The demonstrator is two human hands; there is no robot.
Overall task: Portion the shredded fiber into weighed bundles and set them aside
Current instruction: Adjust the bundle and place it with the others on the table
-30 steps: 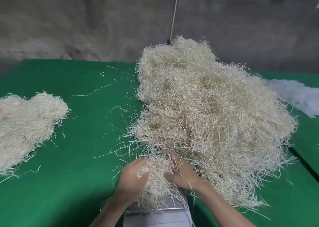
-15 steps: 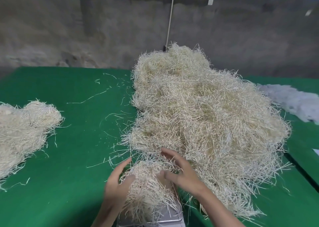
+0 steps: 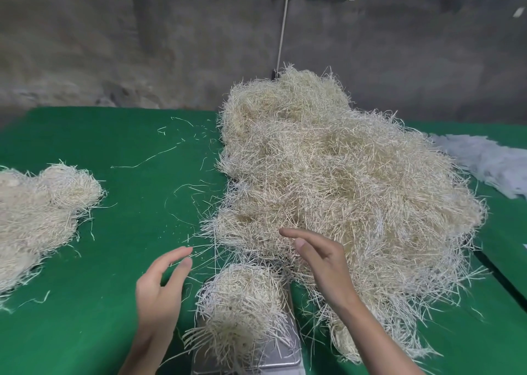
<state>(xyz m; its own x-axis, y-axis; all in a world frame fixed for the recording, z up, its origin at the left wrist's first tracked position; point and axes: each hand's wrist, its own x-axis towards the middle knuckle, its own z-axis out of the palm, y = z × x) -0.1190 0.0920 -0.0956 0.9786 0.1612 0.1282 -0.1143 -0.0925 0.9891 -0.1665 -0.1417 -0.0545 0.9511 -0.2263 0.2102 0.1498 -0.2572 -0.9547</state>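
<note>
**Both hands have come off the bundle on the scale**

Half a second ago both hands were touching the small bundle [image 3: 242,303] of shredded fiber; now they have lifted away from it and moved apart. The left hand [image 3: 159,294] hovers over the green worktop [image 3: 114,260], just left of the bundle. Its fingers are loosely stretched with a narrow gap to the thumb, and it holds nothing. The right hand [image 3: 325,263] hangs above the near edge of the big heap [image 3: 342,189]. Its fingers are relaxed and a little spread, and it is also empty. I cannot tell if its fingertips touch the strands under them.

The small bundle sits alone on a metal platform [image 3: 279,357] at the bottom centre, which looks to me like the pan of a scale. Some strands hang over the front and left rim of the platform. The bundle lies just beside the near edge of the big heap, and a few strands cross between them.

The big heap fills the centre and the right part of the worktop and rises toward the grey wall [image 3: 114,46]. A pale pile [image 3: 37,217] of the same fiber lies well apart at the left edge. Loose strands [image 3: 148,159] are scattered on the green surface between this pile and the heap. At the far right lies some white material [image 3: 484,160], too blurred to name. A thin cord [image 3: 283,23] runs down the wall behind the heap.
</note>
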